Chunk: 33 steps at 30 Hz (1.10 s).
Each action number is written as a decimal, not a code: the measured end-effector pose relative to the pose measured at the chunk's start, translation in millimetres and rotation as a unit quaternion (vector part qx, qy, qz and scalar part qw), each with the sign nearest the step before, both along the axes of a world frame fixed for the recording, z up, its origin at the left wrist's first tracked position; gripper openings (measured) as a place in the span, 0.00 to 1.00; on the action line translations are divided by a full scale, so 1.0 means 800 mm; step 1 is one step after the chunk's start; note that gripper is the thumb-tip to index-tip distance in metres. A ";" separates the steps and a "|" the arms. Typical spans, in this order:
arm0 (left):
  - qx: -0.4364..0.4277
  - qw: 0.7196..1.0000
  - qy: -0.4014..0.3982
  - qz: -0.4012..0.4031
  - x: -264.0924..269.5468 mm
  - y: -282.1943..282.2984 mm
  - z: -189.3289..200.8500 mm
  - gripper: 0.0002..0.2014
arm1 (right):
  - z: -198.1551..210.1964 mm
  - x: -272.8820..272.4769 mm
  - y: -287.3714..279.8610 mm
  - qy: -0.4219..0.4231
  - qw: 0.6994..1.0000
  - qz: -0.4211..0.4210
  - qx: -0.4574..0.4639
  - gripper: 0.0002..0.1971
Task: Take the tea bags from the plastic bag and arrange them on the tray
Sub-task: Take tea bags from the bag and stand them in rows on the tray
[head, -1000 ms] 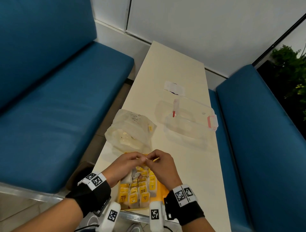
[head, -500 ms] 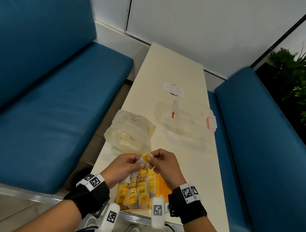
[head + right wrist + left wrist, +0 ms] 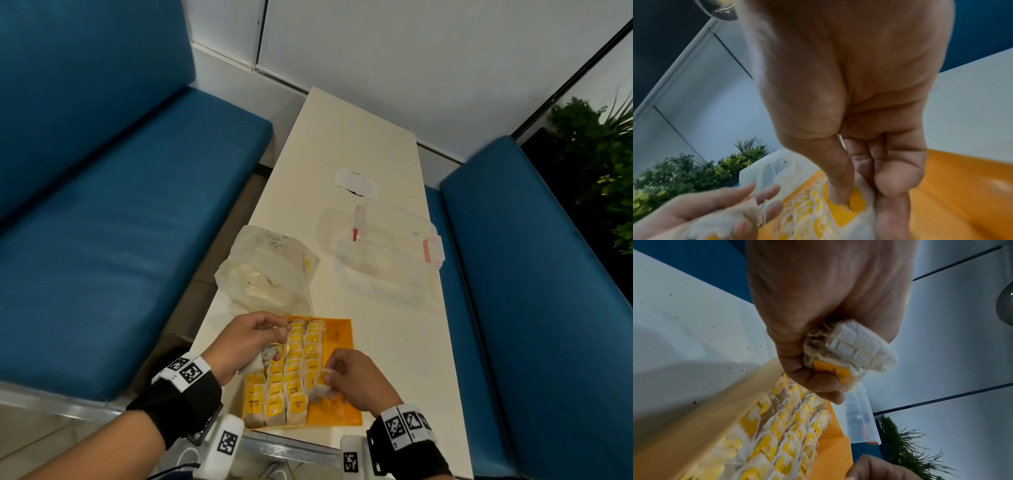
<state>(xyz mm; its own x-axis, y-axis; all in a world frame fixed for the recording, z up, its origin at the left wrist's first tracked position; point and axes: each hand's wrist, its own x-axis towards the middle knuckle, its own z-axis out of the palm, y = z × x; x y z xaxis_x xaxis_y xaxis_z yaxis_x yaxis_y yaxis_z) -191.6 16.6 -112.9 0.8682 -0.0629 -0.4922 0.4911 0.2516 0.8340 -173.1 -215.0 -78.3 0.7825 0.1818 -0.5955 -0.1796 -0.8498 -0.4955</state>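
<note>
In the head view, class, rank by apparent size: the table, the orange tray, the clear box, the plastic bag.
1. table
2. orange tray
3. clear box and plastic bag look alike; I won't rank them.

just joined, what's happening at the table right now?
A person is filling an orange tray with tea bags. Three rows already lie on it; its right strip is bare. The right hand pinches a tea bag at the third row. The left hand grips a bunch of tea bags. The plastic bag lies behind the tray, beside a clear box.
</note>
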 end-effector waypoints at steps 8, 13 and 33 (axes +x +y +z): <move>0.085 0.995 -0.020 0.052 -0.005 0.022 -0.002 0.04 | -0.019 -0.009 0.006 0.055 0.996 0.040 -0.066 0.07; 0.249 0.967 -0.018 0.046 -0.015 0.038 -0.020 0.10 | -0.039 -0.012 0.010 0.079 0.992 0.049 -0.081 0.07; 0.319 0.946 -0.018 -0.054 -0.021 0.041 -0.020 0.16 | -0.050 -0.016 0.025 -0.012 0.995 0.018 -0.094 0.09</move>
<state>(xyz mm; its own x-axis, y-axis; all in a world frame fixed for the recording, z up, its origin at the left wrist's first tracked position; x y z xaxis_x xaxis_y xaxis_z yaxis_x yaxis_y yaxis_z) -208.6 49.0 -129.0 0.8901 0.1477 -0.4312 0.4545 -0.3580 0.8157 -186.1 -195.1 -118.0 0.7913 0.0982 -0.6034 -0.1369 -0.9335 -0.3314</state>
